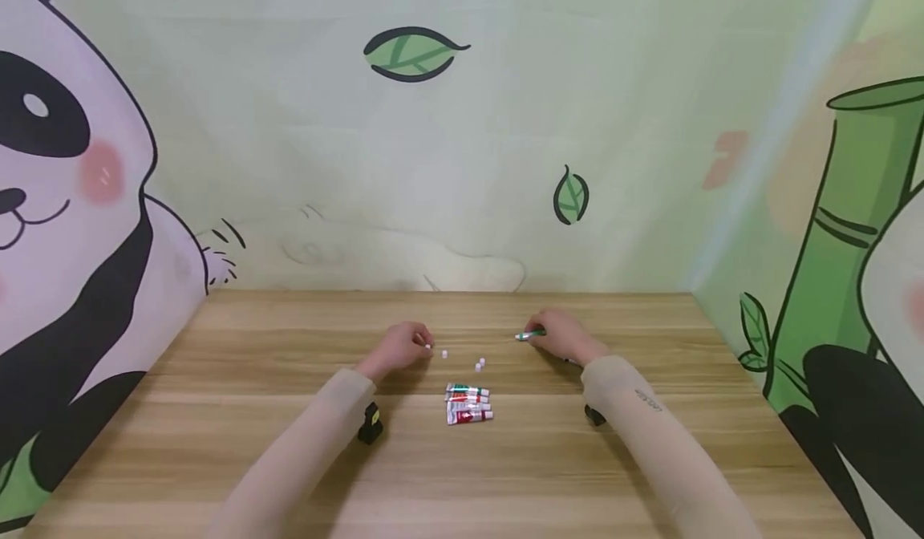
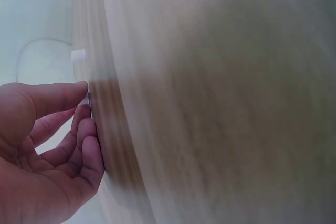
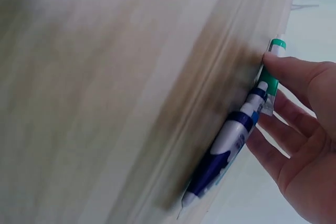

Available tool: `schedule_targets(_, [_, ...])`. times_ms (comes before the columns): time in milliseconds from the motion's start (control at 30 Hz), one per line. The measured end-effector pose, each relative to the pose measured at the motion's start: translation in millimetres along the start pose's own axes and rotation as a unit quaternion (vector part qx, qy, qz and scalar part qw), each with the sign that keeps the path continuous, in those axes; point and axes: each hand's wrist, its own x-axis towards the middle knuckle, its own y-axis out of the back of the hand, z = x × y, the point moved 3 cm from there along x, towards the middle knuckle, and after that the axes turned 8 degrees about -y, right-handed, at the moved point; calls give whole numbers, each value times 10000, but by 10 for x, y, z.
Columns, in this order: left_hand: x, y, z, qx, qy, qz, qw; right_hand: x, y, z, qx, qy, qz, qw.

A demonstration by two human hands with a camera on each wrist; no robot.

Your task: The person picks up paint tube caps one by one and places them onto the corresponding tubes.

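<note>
My left hand [image 1: 399, 348] rests low at the table's middle, thumb and fingertips pinching a small white cap [image 1: 429, 347]; in the left wrist view the fingers mostly hide it. Another white cap [image 1: 444, 354] stands just to its right, with two more caps [image 1: 481, 362] farther right. To the right, my right hand [image 1: 561, 335] grips a small green-and-white paint tube [image 3: 272, 72] between thumb and fingers, its end pointing left in the head view. Beside that hand lies a blue-and-white pen [image 3: 223, 148], largely hidden by the hand in the head view.
Several small paint tubes [image 1: 469, 416] with red and green labels lie stacked side by side, nearer me and between the forearms. The wooden table [image 1: 462, 483] ends at a printed backdrop [image 1: 462, 154]. Black wrist devices [image 1: 370, 423] sit under both sleeves.
</note>
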Motion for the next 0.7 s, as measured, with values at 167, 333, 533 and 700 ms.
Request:
schedule_targets(167, [-30, 41, -24, -63, -153, 56, 9998, -22, -7, 25, 439, 145, 134, 9988])
schedule_targets(333, [-93, 114, -20, -211, -253, 77, 9994, -45, -3, 40, 930, -32, 123, 9956])
schedule_targets(533, [-161, 309, 41, -376, -338, 142, 9986, -34, 139, -9, 1385, -216, 251, 9898])
schedule_targets(700, [-261, 630, 175, -404, -536, 285, 9973, -66, 380, -141, 1606, -184, 395, 9861])
